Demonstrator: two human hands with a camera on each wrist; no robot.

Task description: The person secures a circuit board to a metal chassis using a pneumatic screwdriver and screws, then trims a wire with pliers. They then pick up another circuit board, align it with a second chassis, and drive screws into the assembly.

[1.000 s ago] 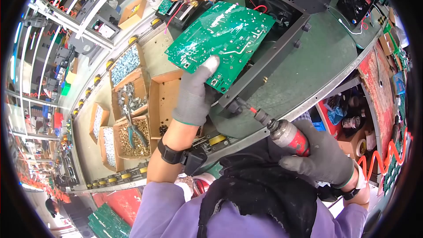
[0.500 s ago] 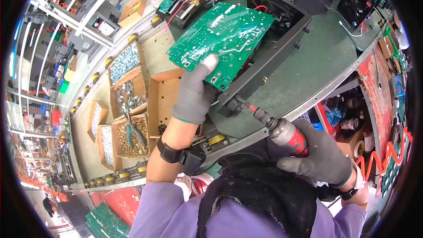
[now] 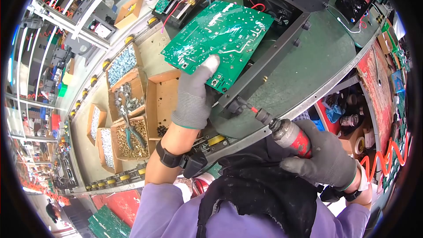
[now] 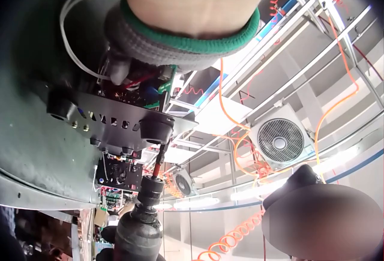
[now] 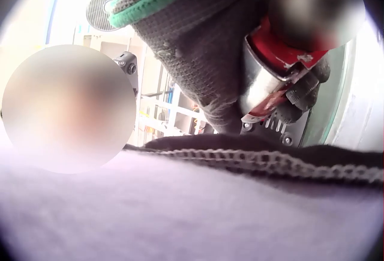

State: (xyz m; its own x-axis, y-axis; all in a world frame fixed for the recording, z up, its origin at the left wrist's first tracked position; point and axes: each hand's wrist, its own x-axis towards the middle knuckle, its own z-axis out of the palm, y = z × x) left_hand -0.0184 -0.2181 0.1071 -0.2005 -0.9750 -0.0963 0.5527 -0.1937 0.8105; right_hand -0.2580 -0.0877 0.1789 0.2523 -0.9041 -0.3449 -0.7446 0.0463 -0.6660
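My gloved left hand (image 3: 196, 92) grips the near corner of a green circuit board (image 3: 220, 39), thumb on top, fingers hidden beneath. Under and beside the board stands a black metal chassis (image 3: 269, 61), tilted across the green mat. The gloved right hand (image 3: 326, 156) holds a red and silver power driver (image 3: 291, 137), its bit at a round black foot (image 3: 235, 107) on the chassis's near end. In the left wrist view the driver (image 4: 141, 231) points up at one foot (image 4: 157, 128). The right wrist view shows fingers (image 5: 303, 96) curled round the driver.
Cardboard boxes of screws and small parts stand at the left, with pliers (image 3: 128, 134) lying over one (image 3: 147, 150). Wired black assemblies (image 3: 180, 9) lie behind the board. The table's metal edge (image 3: 326, 89) runs before the right hand. A cluttered shelf (image 3: 368, 101) lies below right.
Over the last second both hands have stayed nearly in place, still holding the board and driver. The board and chassis shift slightly in view; the driver tip remains near the foot.
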